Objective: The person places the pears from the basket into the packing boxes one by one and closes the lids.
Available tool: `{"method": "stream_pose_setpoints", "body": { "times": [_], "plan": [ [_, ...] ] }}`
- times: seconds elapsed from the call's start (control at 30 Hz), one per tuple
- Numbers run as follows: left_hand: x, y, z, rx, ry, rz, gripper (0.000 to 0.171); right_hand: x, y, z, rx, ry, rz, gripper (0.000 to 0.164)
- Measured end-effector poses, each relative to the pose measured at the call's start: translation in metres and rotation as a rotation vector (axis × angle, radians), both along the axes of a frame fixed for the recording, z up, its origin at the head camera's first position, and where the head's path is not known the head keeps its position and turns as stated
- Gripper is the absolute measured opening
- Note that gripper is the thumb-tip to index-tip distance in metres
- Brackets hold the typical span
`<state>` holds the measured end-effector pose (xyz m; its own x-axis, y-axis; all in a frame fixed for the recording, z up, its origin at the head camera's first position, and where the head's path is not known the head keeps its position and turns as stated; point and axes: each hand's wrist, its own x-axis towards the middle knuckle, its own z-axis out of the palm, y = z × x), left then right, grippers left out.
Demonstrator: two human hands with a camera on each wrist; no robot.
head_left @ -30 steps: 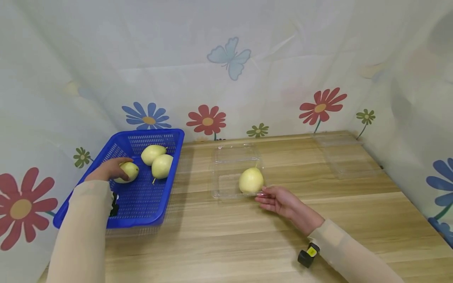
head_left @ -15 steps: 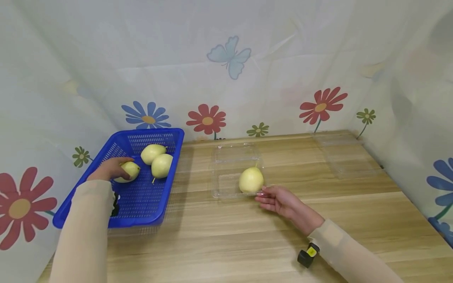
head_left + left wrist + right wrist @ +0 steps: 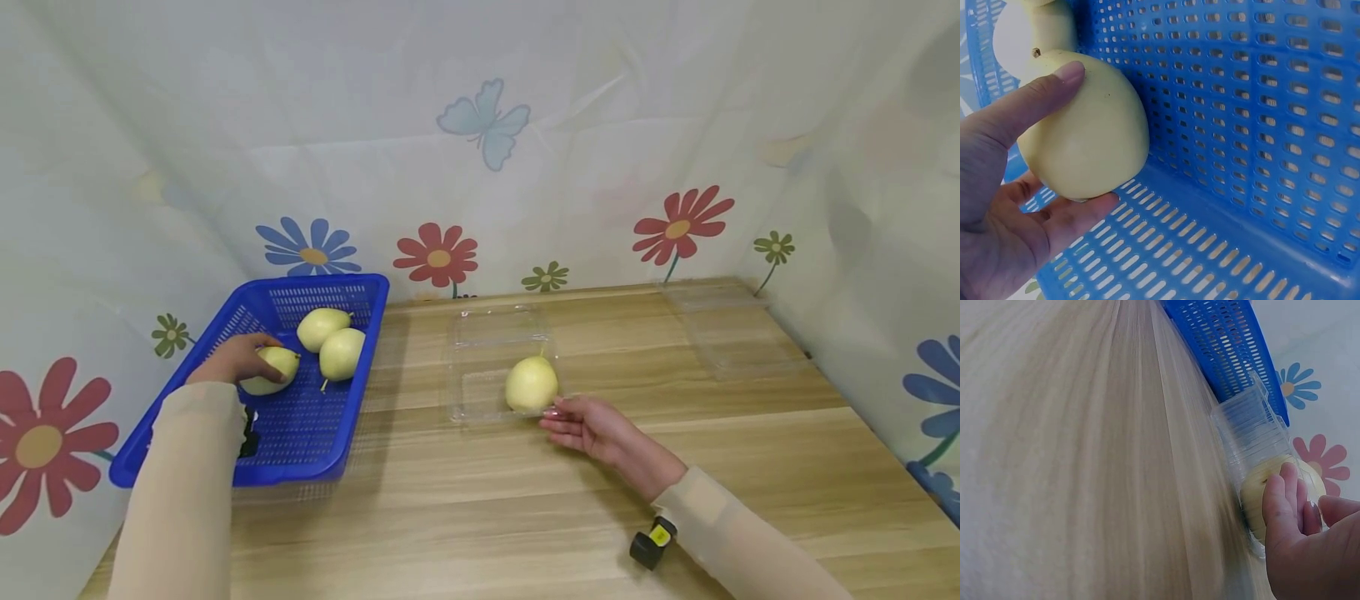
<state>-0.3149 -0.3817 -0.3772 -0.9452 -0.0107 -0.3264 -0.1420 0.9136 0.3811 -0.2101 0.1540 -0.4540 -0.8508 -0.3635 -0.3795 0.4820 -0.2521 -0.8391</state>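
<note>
My left hand [image 3: 236, 360] reaches into a blue perforated plastic basket [image 3: 311, 473] and grips a pale yellow pear [image 3: 272, 373]. In the left wrist view its thumb lies over the pear [image 3: 1094, 140] and the other fingers curl underneath. Two more pears, one behind [image 3: 324, 327] and one in front [image 3: 342, 354], lie by the basket's right wall. At the middle of the table, my right hand [image 3: 596, 429] pinches the near right corner of a clear plastic clamshell box [image 3: 480, 393]. Inside that box, on the right side, sits a single pear [image 3: 532, 383].
Another clear plastic box [image 3: 738, 333] lies at the back right of the wooden table [image 3: 480, 517]. A flower-printed sheet [image 3: 600, 167] walls in the back and sides. A black device [image 3: 652, 542] hangs at my right wrist.
The pear in my left hand has shifted slightly right and turned a little, and the left hand has moved with it. My right hand keeps its place at the box.
</note>
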Motion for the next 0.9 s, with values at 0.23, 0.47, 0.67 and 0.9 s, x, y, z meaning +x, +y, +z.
{"method": "stream_pose_setpoints", "body": {
  "times": [0.23, 0.47, 0.67, 0.9],
  "plan": [
    [0.000, 0.000, -0.002, 0.011, -0.003, 0.020, 0.068, 0.000, 0.000, 0.000, 0.000, 0.005, 0.005, 0.019],
    [0.000, -0.005, -0.005, 0.005, 0.027, -0.001, 0.072, 0.000, 0.001, -0.002, 0.004, 0.014, 0.013, 0.020],
    [0.001, -0.008, -0.004, -0.001, 0.048, 0.008, 0.072, 0.000, 0.000, -0.002, 0.006, 0.018, 0.013, 0.022],
    [0.003, -0.012, -0.006, 0.001, 0.088, 0.016, 0.076, 0.001, -0.001, -0.002, 0.010, 0.018, 0.012, 0.018]
  ]
}}
